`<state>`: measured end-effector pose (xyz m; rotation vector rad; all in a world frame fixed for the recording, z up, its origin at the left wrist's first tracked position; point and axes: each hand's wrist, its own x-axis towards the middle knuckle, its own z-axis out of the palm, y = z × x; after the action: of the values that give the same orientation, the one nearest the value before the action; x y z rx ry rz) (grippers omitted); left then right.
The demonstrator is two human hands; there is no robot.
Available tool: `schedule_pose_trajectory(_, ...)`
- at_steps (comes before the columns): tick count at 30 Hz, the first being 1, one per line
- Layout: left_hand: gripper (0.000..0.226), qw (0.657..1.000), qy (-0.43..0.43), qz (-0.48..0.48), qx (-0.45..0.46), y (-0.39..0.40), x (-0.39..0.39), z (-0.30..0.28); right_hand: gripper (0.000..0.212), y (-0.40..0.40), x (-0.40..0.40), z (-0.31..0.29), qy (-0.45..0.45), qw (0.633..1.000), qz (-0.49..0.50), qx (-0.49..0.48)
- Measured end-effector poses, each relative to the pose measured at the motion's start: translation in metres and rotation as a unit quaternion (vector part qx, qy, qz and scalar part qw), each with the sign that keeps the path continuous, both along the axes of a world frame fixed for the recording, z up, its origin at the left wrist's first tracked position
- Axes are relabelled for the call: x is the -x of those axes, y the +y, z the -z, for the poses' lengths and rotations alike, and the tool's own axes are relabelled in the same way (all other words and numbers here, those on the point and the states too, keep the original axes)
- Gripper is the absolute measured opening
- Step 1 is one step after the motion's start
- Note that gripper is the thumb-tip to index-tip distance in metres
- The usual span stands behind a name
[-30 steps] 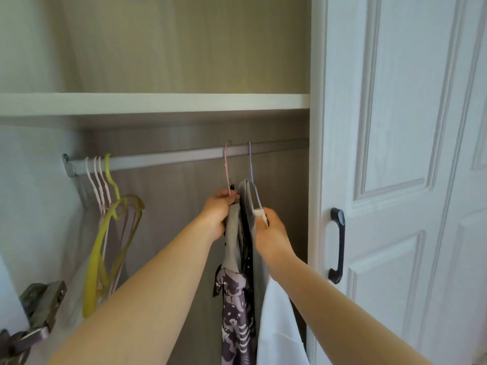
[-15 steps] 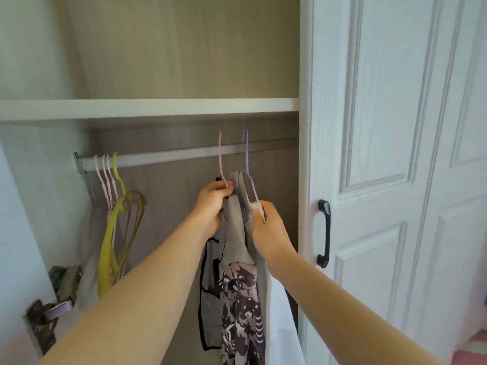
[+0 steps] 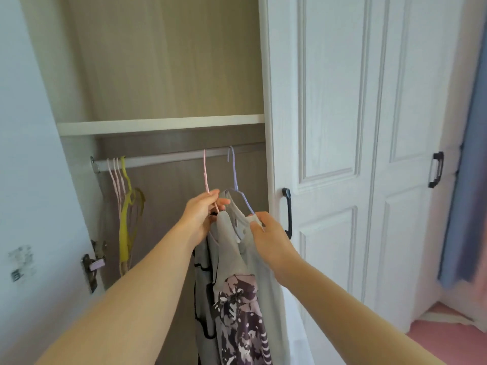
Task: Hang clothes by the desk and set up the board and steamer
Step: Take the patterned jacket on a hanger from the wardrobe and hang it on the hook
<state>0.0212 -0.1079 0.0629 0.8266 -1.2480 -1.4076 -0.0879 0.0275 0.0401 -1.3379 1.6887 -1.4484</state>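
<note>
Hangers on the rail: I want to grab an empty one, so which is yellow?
The yellow hanger hangs at the rail's left end, rightmost of the empty hangers there. Its neighbours, the pale pink hangers, differ in colour.

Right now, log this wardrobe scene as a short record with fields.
place: open wardrobe, rail under a shelf
left hand: gripping the pink hanger, hook on the rail
right hand: gripping the shoulder of the purple hanger, hook on the rail
clothes: grey garment with a dark patterned print
spare hangers: pink and yellow, bunched at the rail's left end
door: white, panelled, shut, dark handle
</note>
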Motion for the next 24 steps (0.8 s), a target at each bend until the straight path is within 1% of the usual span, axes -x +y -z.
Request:
schedule_pose_trajectory(4, 0.011, 1.000, -0.010, 0.028, -0.005, 0.055, -0.012, 0.008, 0.028, 0.057, -0.012, -0.007, -0.011, 1.000, 0.006, -0.007)
schedule_pose_trajectory(8, 0.008, 0.997, -0.073, 0.036, 0.008, 0.114, -0.028, 0.010, 0.029, 0.117, -0.022, -0.012, -0.023, 1.000, 0.003, -0.011)
schedule_pose_trajectory(10, 0.008, 0.995, -0.085, 0.050, 0.015, 0.145, -0.038, 0.009, 0.030, 0.146, -0.027, -0.012, -0.027, 1.000, 0.004, -0.004)
schedule_pose_trajectory(14, 0.012, 0.995, -0.070, 0.074, 0.019, 0.211, -0.057, 0.003, 0.028, 0.203, -0.041, -0.013, -0.018, 1.000, 0.006, 0.007)
schedule_pose_trajectory(17, 0.011, 0.994, -0.056, 0.090, 0.015, 0.262, -0.074, -0.003, 0.026, 0.248, -0.055, -0.014, -0.031, 0.999, 0.005, 0.006)
schedule_pose_trajectory(21, 0.010, 0.993, -0.061, 0.100, 0.015, 0.330, -0.098, -0.006, 0.024, 0.312, -0.072, -0.014, -0.049, 0.999, 0.008, 0.002)
schedule_pose_trajectory(24, 0.010, 0.993, -0.063, 0.102, 0.016, 0.377, -0.116, -0.005, 0.022, 0.358, -0.085, -0.014, -0.043, 0.999, 0.010, -0.006)
